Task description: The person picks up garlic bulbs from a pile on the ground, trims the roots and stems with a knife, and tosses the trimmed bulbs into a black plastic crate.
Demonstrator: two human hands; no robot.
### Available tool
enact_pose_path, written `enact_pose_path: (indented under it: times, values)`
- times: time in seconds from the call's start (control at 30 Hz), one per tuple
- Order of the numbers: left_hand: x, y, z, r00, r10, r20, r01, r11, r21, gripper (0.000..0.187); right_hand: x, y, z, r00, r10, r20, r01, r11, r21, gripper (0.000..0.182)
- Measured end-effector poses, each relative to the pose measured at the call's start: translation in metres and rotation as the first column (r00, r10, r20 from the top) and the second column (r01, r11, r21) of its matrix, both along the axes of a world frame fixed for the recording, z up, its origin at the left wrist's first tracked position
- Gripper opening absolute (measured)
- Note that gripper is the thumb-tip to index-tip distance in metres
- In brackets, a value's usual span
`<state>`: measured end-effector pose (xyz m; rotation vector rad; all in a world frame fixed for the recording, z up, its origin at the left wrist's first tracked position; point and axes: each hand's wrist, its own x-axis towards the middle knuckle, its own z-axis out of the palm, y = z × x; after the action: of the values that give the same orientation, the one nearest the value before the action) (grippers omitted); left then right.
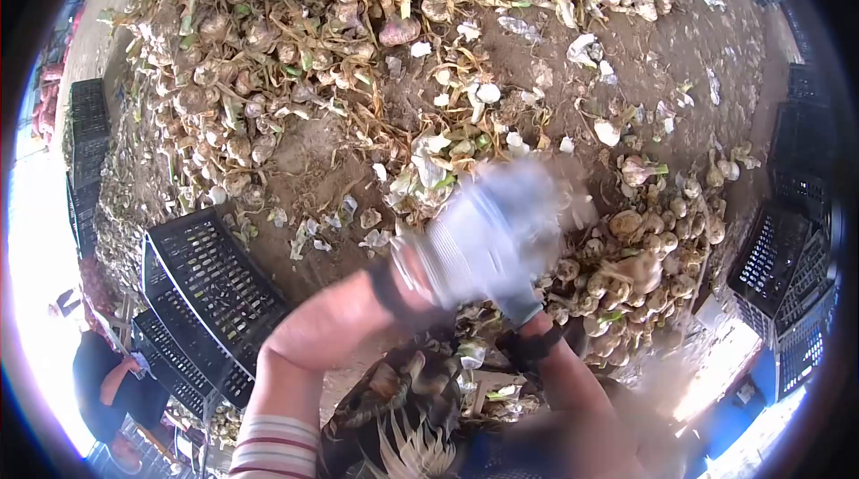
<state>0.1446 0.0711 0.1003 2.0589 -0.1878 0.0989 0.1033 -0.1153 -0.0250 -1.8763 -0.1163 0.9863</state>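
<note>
My left hand (488,220), in a pale glove with a ribbed cuff, reaches across the middle, and motion smears its fingers. My right hand (517,302) is gloved too and lies mostly behind the left one, its fingers hidden. A brownish blur (577,202) shows by the left fingertips, too smeared to name. Just right of both hands lies a heap of garlic bulbs (649,246) with short-cut stems. Beyond them, loose peel and trimmed garlic scraps (434,161) litter the soil.
A large pile of garlic with stalks (268,41) spreads over the upper left. Black plastic crates (215,287) stand at the left, with more crates (769,255) at the right edge. Another person (107,389) in dark clothes is at the lower left.
</note>
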Motion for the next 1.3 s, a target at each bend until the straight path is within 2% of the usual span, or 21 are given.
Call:
enact_pose_path:
  times: [0.03,0.07,0.1,0.13,0.17,0.27,0.3,0.5,0.6,0.63,0.7,0.73,0.77,0.87,0.93,1.0,1.03,1.1,1.17,1.23,1.3]
  values:
    - [0.019,0.029,-0.011,0.977,0.210,0.042,-0.214,0.963,0.166,0.048,0.006,0.005,0.008,0.997,0.038,0.069,-0.035,0.999,-0.040,0.015]
    - [0.040,0.052,-0.017,0.905,0.415,-0.093,-0.421,0.905,-0.056,0.043,0.014,0.002,0.008,0.999,-0.018,-0.026,0.017,0.998,-0.054,0.014]
    - [0.056,0.081,-0.030,0.785,0.577,-0.225,-0.546,0.817,0.187,0.038,0.021,-0.001,0.008,0.989,-0.076,-0.126,0.067,0.995,-0.076,0.014]
    - [0.069,0.111,-0.049,0.820,0.573,-0.007,-0.490,0.708,0.509,0.040,0.031,0.004,0.019,0.982,-0.111,-0.153,0.101,0.992,-0.075,0.014]
    - [0.081,0.126,-0.056,0.818,0.571,-0.075,-0.378,0.631,0.677,0.040,0.041,0.009,0.029,0.973,-0.147,-0.178,0.135,0.988,-0.078,0.015]
    - [0.103,0.165,-0.086,0.855,0.506,-0.118,-0.168,0.485,0.858,0.052,0.045,0.010,0.024,0.967,-0.205,-0.153,0.203,0.979,-0.029,0.009]
    - [0.108,0.172,-0.097,0.873,0.479,-0.093,-0.112,0.382,0.917,0.056,0.048,0.011,0.025,0.947,-0.236,-0.219,0.236,0.971,-0.027,0.009]
    - [0.121,0.182,-0.108,0.885,0.409,-0.220,0.031,0.421,0.907,0.054,0.054,0.029,0.030,0.877,-0.283,-0.388,0.309,0.951,0.004,0.015]
    - [0.109,0.159,-0.091,0.804,0.529,-0.273,-0.288,0.747,0.599,0.049,0.067,0.039,0.043,0.898,-0.287,-0.333,0.332,0.940,0.085,0.015]
    - [0.099,0.141,-0.073,0.750,0.498,-0.435,-0.394,0.865,0.311,0.052,0.075,0.044,0.051,0.861,-0.340,-0.377,0.406,0.907,0.109,0.022]
    - [0.061,0.104,-0.062,0.819,0.434,-0.374,-0.459,0.888,0.026,0.057,0.090,0.048,0.044,0.877,-0.340,-0.339,0.439,0.854,0.279,0.032]
    - [0.040,0.088,-0.064,0.844,0.279,-0.458,-0.459,0.817,-0.349,0.068,0.102,0.056,0.059,0.860,-0.351,-0.369,0.467,0.833,0.296,0.035]
    - [0.021,0.077,-0.082,0.876,0.223,-0.428,-0.328,0.925,-0.190,0.079,0.111,0.067,0.074,0.844,-0.357,-0.400,0.492,0.813,0.312,0.037]
    - [-0.011,0.042,-0.069,0.875,0.205,-0.439,-0.373,0.863,-0.341,0.085,0.114,0.073,0.066,0.827,-0.319,-0.463,0.487,0.818,0.307,0.035]
    - [-0.016,0.037,-0.071,0.812,0.132,-0.569,-0.541,0.538,-0.646,0.081,0.115,0.071,0.078,0.830,-0.257,-0.495,0.432,0.858,0.279,0.034]
    - [-0.018,0.040,-0.067,0.826,0.095,-0.556,-0.531,0.464,-0.709,0.082,0.110,0.069,0.083,0.893,-0.217,-0.394,0.359,0.872,0.334,0.037]
    - [-0.021,0.042,-0.065,0.837,0.053,-0.544,-0.521,0.381,-0.764,0.083,0.112,0.056,0.072,1.000,-0.011,0.014,0.009,0.987,0.159,0.035]
    - [-0.040,0.042,-0.079,0.789,0.030,-0.614,-0.564,0.430,-0.704,0.083,0.111,0.048,0.076,0.750,0.252,0.612,-0.237,0.966,-0.107,0.029]
    - [-0.083,0.040,-0.140,0.927,0.146,-0.346,-0.360,0.608,-0.707,0.079,0.111,0.044,0.094,0.634,0.399,0.663,-0.317,0.916,-0.247,0.023]
    - [-0.071,0.041,-0.095,0.927,0.088,-0.365,-0.344,0.587,-0.733,0.071,0.106,0.040,0.104,0.501,0.538,0.678,-0.379,0.841,-0.387,0.017]
    - [-0.039,0.030,-0.056,0.761,-0.056,-0.647,-0.641,-0.226,-0.734,0.065,0.103,0.036,0.109,0.442,0.532,0.723,-0.439,0.830,-0.343,0.014]
